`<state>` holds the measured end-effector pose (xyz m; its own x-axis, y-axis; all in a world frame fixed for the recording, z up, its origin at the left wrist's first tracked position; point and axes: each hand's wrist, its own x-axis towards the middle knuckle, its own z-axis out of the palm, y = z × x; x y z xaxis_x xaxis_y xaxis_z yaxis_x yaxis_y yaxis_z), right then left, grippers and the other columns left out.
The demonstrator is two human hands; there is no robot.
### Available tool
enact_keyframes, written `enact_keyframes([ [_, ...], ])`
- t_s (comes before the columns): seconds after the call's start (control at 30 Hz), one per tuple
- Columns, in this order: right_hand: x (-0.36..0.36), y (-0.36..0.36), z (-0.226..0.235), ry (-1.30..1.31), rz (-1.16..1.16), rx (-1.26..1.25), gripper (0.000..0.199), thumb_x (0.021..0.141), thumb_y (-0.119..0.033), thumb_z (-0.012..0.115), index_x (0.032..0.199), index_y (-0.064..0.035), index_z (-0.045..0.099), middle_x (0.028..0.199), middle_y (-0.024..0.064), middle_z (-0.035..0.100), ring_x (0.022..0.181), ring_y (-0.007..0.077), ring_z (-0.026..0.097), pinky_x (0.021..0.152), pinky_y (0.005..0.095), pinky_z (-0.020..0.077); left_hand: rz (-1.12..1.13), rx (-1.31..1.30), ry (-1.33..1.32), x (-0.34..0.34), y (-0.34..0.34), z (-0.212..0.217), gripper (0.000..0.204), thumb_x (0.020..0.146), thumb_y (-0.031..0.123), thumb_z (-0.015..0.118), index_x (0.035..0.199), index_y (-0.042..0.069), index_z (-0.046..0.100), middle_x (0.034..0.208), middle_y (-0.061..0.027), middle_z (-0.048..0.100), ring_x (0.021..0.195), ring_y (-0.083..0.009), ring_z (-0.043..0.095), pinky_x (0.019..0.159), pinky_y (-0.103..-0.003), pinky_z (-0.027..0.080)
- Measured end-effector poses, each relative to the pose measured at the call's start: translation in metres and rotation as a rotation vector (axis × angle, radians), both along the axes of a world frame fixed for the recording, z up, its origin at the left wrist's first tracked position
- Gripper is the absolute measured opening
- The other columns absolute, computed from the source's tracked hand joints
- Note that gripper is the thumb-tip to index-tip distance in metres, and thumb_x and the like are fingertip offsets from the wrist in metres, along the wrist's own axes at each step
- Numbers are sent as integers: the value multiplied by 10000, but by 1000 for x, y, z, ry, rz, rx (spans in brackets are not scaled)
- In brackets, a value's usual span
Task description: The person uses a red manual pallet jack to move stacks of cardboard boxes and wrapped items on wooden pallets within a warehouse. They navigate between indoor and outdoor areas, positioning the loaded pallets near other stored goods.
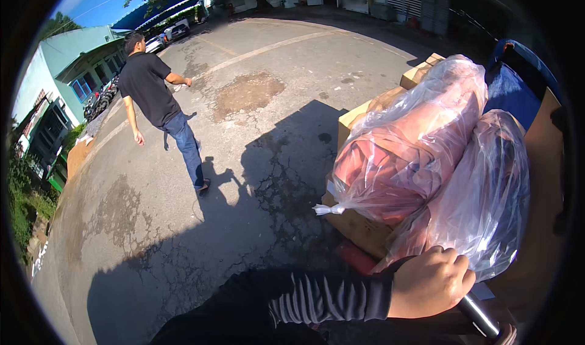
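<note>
Just above the left hand (429, 282), clenched round the metal handle bar (478, 315), loosely stacked plastic bags (420, 156) could slide off the cardboard boxes (359, 226) over cracked pavement (256, 180); the right hand (507, 334) barely shows, grip unclear.

a single head-worn fisheye view looks forward and down from the person's own height, close over the left hand (429, 282) on a metal handle (478, 314) at the near right, with cracked pavement (244, 162) stretching far left; straight edges bend near the rim.

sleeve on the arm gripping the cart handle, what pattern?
Black sleeve with grey-white stripes near the wrist; head view.
</note>
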<state>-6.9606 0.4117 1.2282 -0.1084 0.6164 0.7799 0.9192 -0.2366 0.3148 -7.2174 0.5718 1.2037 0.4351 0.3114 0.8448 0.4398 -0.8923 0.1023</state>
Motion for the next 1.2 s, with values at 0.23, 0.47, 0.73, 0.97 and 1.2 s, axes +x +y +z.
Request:
enact_keyframes([
  [0.23, 6, -15, -14, 4, 45, 228, 355, 528, -56, 702, 854, -88, 565, 764, 59, 584, 708, 262, 598, 699, 387, 470, -431, -152, 243, -27, -7, 32, 543, 738, 360, 831, 1115, 12, 652, 871, -118, 619, 726, -274, 645, 641, -358, 526],
  [0.47, -27, -31, -26, 100, -191, 234, 375, 580, -55, 734, 911, -104, 563, 884, 61, 579, 894, 272, 610, 913, 428, 459, -844, -200, 283, -42, 12, 26, 673, 684, 273, 873, 1203, -42, 584, 927, -193, 622, 773, -369, 654, 684, -401, 528],
  [0.73, -41, -29, -30, 114, -267, 310, 408, 571, 17, 714, 931, -83, 550, 926, 92, 590, 952, 310, 603, 932, 428, 457, -973, -110, 229, -36, 27, 11, 756, 721, 366, 852, 1264, -72, 561, 925, -206, 607, 730, -369, 652, 650, -402, 541],
  [0.97, -25, -29, -42, 82, -225, 416, 379, 595, -1, 731, 919, -95, 557, 932, 71, 594, 970, 297, 600, 956, 427, 445, -997, -82, 198, -33, 20, 12, 773, 691, 337, 876, 1267, -77, 567, 930, -217, 607, 718, -384, 639, 632, -408, 539],
  [1.2, -4, -26, -50, 71, -182, 525, 342, 624, -8, 735, 910, -100, 570, 932, 71, 610, 962, 301, 610, 929, 437, 449, -935, -228, 275, -27, 8, 20, 688, 715, 303, 854, 1236, -53, 580, 926, -177, 619, 786, -330, 632, 721, -387, 510],
])
